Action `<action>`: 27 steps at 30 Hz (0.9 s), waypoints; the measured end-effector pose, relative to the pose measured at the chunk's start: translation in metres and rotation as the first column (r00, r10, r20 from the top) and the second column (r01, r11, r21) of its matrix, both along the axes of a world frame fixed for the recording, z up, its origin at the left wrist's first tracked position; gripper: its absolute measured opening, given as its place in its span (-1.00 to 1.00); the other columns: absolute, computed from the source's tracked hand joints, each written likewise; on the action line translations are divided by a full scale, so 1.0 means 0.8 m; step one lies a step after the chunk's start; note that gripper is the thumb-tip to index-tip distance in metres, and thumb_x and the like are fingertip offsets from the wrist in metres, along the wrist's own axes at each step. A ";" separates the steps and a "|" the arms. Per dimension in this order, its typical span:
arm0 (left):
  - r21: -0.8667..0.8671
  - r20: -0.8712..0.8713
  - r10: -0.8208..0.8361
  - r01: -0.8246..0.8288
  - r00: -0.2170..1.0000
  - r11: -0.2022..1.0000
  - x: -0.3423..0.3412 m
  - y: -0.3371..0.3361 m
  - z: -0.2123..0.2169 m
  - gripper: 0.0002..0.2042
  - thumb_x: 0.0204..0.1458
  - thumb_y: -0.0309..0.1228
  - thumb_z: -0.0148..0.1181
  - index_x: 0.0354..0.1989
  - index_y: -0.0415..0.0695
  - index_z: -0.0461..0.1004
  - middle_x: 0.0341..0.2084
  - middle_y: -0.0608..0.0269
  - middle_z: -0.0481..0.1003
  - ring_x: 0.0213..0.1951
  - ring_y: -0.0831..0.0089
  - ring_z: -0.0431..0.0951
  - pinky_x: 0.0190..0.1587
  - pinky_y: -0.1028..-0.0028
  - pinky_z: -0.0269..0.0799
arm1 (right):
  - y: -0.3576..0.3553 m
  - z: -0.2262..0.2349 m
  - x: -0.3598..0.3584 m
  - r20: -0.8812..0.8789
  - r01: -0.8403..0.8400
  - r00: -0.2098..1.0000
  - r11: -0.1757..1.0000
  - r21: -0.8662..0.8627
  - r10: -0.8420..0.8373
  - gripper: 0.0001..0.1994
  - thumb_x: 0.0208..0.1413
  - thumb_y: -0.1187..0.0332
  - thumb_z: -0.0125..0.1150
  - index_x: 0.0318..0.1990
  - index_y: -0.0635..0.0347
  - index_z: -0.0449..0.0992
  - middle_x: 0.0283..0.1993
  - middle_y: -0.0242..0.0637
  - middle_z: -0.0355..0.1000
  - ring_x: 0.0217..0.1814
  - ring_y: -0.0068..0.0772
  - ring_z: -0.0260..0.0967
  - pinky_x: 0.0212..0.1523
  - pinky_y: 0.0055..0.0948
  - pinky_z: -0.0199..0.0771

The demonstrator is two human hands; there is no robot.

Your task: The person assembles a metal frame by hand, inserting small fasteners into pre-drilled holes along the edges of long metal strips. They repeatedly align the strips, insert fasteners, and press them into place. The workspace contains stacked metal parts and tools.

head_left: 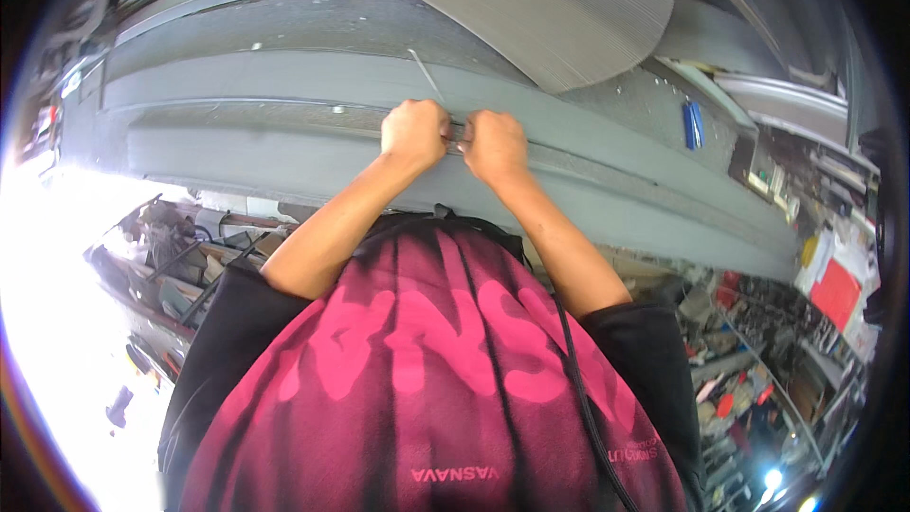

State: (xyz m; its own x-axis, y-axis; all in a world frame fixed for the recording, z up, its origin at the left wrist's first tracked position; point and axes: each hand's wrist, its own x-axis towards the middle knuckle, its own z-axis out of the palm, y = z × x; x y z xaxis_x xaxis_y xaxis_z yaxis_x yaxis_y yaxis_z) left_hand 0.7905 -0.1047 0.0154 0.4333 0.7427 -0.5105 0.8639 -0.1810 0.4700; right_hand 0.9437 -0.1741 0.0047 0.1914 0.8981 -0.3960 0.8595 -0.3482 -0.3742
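Grey metal bench (284, 156), blue clip (694, 124).

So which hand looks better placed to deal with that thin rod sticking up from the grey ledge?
Probably the left hand. The thin rod rises just above its knuckles, while the right hand grips the grey ledge farther away. Both fists look closed on the ledge.

Left hand (414, 133) and right hand (494, 144) — fists side by side, touching — on the grey metal beam (284, 85), thin rod (427, 77) just above.
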 end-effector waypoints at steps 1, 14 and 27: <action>0.062 -0.051 -0.014 0.017 0.999 0.998 0.001 -0.003 -0.003 -0.91 0.00 -0.43 0.44 -0.36 0.09 0.82 -0.31 0.02 0.77 -0.17 0.00 0.81 -0.02 0.05 0.74 | -0.001 -0.001 0.003 -0.023 -0.011 1.000 1.000 -0.006 0.011 -0.78 0.00 0.34 0.71 -0.35 0.19 0.71 -0.24 -0.01 0.72 -0.11 0.17 0.70 -0.01 0.10 0.67; 0.077 0.131 0.059 -0.069 0.990 0.995 -0.011 -0.016 -0.005 -0.89 -0.02 -0.37 0.54 -0.31 -0.02 0.81 -0.27 0.11 0.79 -0.11 0.02 0.81 -0.02 0.08 0.74 | -0.031 0.015 -0.014 -0.087 0.025 0.996 0.977 0.212 -0.006 -0.80 0.04 0.37 0.61 -0.27 0.18 0.67 -0.30 -0.04 0.70 -0.21 0.10 0.69 -0.16 0.04 0.63; 0.345 0.606 0.287 -0.571 0.741 0.745 -0.419 0.066 0.034 -0.92 0.12 -0.50 0.47 -0.22 -0.14 0.77 -0.31 0.21 0.72 -0.41 0.28 0.62 -0.30 0.34 0.56 | 0.174 0.033 -0.260 -0.378 0.249 0.925 0.804 0.541 -0.032 -0.68 0.34 0.12 0.49 -0.21 0.26 0.76 -0.40 -0.20 0.65 -0.41 -0.23 0.54 -0.25 -0.22 0.52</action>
